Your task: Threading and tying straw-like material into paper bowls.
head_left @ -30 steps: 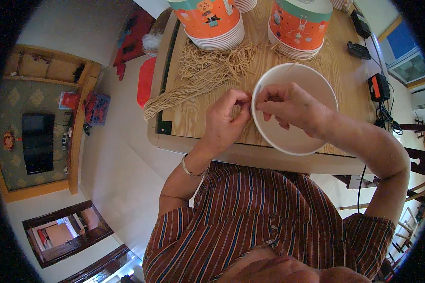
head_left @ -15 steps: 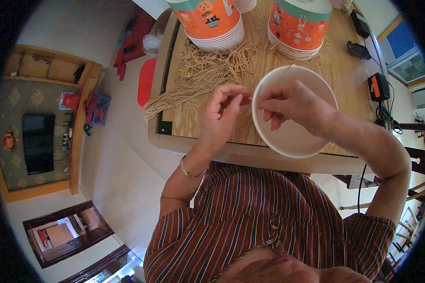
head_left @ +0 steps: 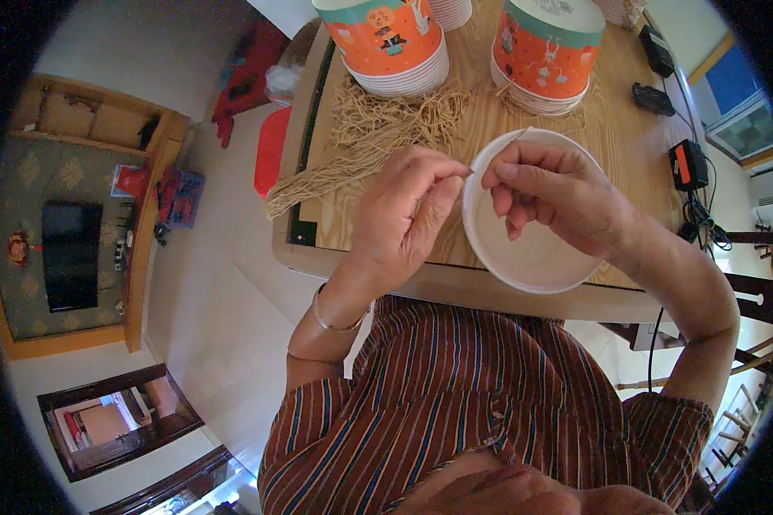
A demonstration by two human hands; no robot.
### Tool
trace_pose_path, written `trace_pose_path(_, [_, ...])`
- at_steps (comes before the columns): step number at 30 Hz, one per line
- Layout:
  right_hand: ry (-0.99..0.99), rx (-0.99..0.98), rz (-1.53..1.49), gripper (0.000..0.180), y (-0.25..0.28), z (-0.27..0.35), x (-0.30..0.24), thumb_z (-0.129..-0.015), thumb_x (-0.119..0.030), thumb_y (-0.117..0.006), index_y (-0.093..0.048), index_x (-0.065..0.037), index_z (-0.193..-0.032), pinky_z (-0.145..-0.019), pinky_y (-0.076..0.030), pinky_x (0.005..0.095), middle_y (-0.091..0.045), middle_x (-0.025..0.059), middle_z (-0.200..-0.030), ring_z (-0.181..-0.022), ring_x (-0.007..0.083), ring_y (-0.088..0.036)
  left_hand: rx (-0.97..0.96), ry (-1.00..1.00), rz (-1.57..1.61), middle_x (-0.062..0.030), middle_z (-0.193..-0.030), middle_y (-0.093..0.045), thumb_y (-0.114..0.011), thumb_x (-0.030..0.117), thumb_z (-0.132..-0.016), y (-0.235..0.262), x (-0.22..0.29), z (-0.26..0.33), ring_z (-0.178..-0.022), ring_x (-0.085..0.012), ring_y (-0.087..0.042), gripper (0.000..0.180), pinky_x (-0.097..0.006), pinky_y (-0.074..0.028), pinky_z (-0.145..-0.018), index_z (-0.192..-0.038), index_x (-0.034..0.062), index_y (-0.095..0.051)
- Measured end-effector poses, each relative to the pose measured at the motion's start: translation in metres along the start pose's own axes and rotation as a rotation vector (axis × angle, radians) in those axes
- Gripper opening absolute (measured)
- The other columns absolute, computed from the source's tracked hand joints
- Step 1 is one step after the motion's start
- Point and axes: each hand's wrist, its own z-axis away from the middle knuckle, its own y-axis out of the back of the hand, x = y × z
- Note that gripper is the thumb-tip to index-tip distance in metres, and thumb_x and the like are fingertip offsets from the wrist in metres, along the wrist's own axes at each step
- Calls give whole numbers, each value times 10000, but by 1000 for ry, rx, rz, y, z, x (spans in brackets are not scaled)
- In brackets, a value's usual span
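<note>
A white paper bucket (head_left: pixel 537 257) sits on the wooden table (head_left: pixel 442 236), its round mouth facing me. A short bit of tan cord shows at its far rim. My left hand (head_left: pixel 404 210) is beside the bucket's left rim, thumb and forefinger pinched together. Over the bucket's mouth is my right hand (head_left: pixel 567 197), its thumb and forefinger also closed and its other fingers curled. What either pinch holds is too small to make out. A bundle of tan cords (head_left: pixel 348 167) lies beyond my left hand, tangled at its far end.
Two stacks of orange-and-green paper buckets, a left stack (head_left: pixel 386 47) and a right stack (head_left: pixel 545 56), stand farther back. Along the table's right side are black adapters (head_left: pixel 653 99), an orange-and-black box (head_left: pixel 687 163) and coiled cable (head_left: pixel 703 225). A red stool (head_left: pixel 271 150) stands left of the table.
My left hand has turned and moved right, its fingertips closing in a pinch at the bucket's rim. My right hand has shifted slightly right, with its fingers more curled.
</note>
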Motion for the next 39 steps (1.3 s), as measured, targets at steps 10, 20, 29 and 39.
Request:
trace_pose_path(10, [65,-56,-75,207,4,4,2,-986,-191,-546,-626,-3,-1013,-628,-535,252,-644,55,-820,-702,125,-619,-101,19,184,-105,-881,-570,-577,88,-931,-2,10,-4,-793,-267,-533,89,-367,-432,-735,-946,1,-589])
trace_pose_path(20, [86,-69,-159,219,7,4,4,-984,-209,-546,-625,-10,-1030,-605,-536,263,-651,59,-813,-664,118,-620,-140,34,150,-78,-923,-605,-639,8,-862,-4,11,0,-884,-201,-595,133,-302,-515,-742,-994,0,-620])
trace_pose_path(29, [93,-110,-214,230,10,5,5,-991,-212,-527,-625,-10,-1041,-608,-533,267,-637,57,-805,-700,132,-621,-82,140,83,-79,-881,-591,-712,29,-802,-17,19,0,-835,-200,-604,259,-317,-500,-725,-1042,13,-617])
trace_pose_path(39, [83,-129,-211,244,11,7,6,-992,-227,-526,-624,-8,-1035,-602,-529,267,-627,46,-789,-695,129,-617,-49,72,44,-72,-833,-587,-714,1,-777,-23,12,-2,-809,-228,-593,204,-345,-479,-693,-958,22,-621])
